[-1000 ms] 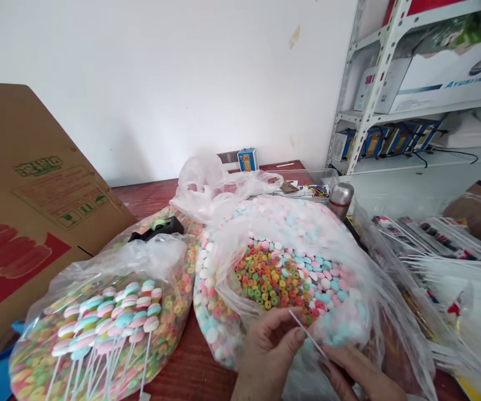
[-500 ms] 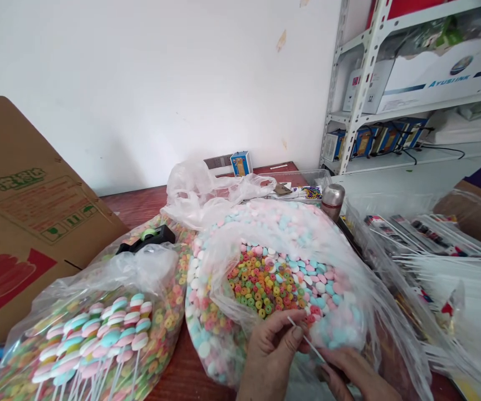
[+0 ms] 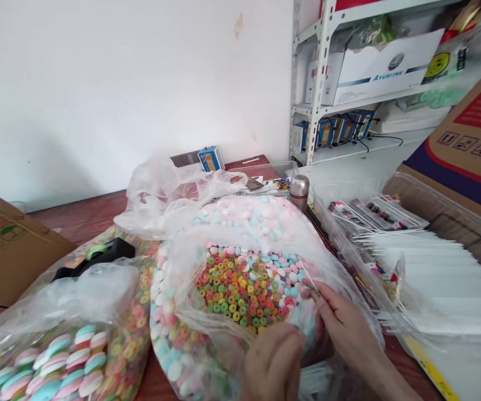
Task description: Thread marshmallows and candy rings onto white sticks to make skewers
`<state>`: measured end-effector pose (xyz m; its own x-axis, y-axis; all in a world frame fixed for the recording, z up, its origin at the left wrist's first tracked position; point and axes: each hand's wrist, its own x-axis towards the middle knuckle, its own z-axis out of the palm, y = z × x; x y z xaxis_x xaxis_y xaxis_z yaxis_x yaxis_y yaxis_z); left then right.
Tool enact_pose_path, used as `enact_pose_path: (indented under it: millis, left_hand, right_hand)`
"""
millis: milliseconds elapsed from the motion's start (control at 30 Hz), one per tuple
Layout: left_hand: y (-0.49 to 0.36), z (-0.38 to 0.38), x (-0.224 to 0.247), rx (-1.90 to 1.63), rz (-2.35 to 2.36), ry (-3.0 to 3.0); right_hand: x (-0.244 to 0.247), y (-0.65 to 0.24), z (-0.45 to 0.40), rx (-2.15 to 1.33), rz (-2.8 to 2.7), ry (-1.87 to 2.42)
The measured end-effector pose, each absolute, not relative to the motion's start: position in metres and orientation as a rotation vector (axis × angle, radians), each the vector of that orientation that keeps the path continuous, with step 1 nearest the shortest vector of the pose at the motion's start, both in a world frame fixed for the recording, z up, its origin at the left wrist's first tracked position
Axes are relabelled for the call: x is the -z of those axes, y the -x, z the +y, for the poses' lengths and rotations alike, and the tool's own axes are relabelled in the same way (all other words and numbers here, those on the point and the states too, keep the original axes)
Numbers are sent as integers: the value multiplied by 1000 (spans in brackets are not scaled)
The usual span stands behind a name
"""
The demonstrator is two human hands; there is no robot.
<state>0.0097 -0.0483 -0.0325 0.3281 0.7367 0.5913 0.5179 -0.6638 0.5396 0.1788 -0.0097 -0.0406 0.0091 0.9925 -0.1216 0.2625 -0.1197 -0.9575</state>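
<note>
Right hand point(image 3: 347, 320) pinches the thin white stick point(image 3: 308, 277), 3 o'clock from the ring candies point(image 3: 234, 289). Left hand point(image 3: 271, 359), 5 o'clock, is blurred, fingers curled; contents cannot be told. A firm pinch behind the stick's tip should steady it.

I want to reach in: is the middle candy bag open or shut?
Open: the candy bag's plastic is parted, and ring candies and pastel candies lie uncovered inside.
</note>
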Motion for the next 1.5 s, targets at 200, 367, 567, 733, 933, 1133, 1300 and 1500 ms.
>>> enact_pose_path:
  millis: [200,367,567,733,933,1133,1300,1500]
  left_hand:
    - [-15,-22,47,-646,1405,-2506]
    - [-32,20,47,-542,1453,-2509]
    - [-43,67,49,-523,1371,-2581]
    - [-43,72,62,-545,1433,-2489]
    - [-40,81,61,-703,1459,-2255]
    - [-31,47,41,-961,1337,-1594]
    - [-32,17,38,-1049,994,-675]
    - [-30,11,33,-1135,956,-421]
  right_hand:
    - [72,-199,-16,-571,-1925,1870]
    - [86,-207,-23,-650,-1697,1815]
    - [67,-205,1,-582,-1766,1794]
    - [53,-187,30,-76,-2090,2007]
    - [69,-186,39,-14,-2070,2003]
    - [73,-192,23,-166,-1891,1660]
    - [70,-173,9,-115,-1688,1424]
    - [77,-164,-5,85,-1957,1159]
